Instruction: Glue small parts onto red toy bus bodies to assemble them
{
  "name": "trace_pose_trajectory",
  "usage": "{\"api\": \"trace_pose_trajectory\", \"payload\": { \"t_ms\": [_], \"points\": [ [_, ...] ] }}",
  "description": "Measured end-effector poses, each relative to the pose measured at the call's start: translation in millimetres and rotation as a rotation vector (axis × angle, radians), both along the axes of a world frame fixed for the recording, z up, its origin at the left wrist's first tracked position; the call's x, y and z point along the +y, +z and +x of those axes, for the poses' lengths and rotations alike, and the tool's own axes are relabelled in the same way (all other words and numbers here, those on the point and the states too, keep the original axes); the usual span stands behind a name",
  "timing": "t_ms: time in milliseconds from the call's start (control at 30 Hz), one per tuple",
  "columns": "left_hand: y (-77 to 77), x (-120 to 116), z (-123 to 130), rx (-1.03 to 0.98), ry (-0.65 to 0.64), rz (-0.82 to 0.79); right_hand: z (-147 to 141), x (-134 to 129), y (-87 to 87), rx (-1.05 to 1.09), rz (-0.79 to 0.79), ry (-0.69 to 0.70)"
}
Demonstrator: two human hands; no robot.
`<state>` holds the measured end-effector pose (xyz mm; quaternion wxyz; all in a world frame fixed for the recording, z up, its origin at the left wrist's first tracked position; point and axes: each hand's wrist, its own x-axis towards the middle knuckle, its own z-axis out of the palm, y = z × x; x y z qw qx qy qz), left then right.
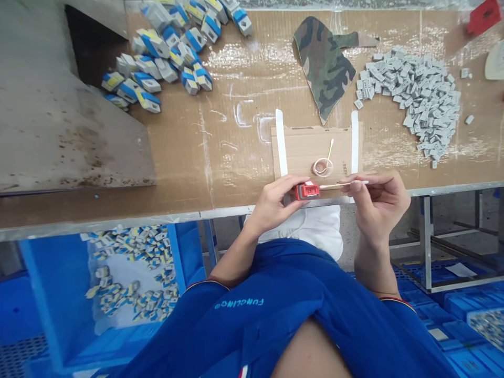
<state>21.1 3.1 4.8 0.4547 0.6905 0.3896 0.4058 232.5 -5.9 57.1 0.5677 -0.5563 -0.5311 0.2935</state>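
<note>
Between its thumb and fingers, my left hand (271, 206) grips a small red plastic part (308, 190) with a recessed opening. My right hand (380, 205) pinches a cotton swab (334, 186) level, its tip close to the right side of the red part; whether they touch I cannot tell. Just beyond my hands, a small clear round cup (323, 167) sits on a taped cardboard sheet (303, 144), with another swab (331, 148) leaning out of it.
Blue, yellow and white parts (169, 47) are heaped at the back left beside a metal box (71, 136). Small grey pieces (425, 100) form a pile at the right. A camouflage cloth (325, 65) lies behind the cardboard. A blue crate (59, 304) with more parts stands below the table edge.
</note>
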Motion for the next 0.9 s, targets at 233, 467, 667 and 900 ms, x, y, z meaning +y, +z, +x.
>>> {"api": "trace_pose_trajectory", "payload": {
  "t_ms": [233,467,667,900],
  "points": [
    [1.4,1.4,0.1,0.021,0.001,0.065,-1.5,-8.5,-4.8,-0.139,-0.011,0.14],
    [-0.3,0.9,0.0,0.008,0.01,0.062,-2.0,-8.1,-7.5,-0.17,-0.038,0.214],
    [-1.5,0.7,1.0,-0.015,0.004,0.052,-3.7,-7.6,-9.2,-0.206,-0.013,0.212],
    [-1.2,0.2,1.1,-0.016,0.013,0.074,-7.8,-4.6,1.9,-0.372,0.14,0.221]
  ]
}}
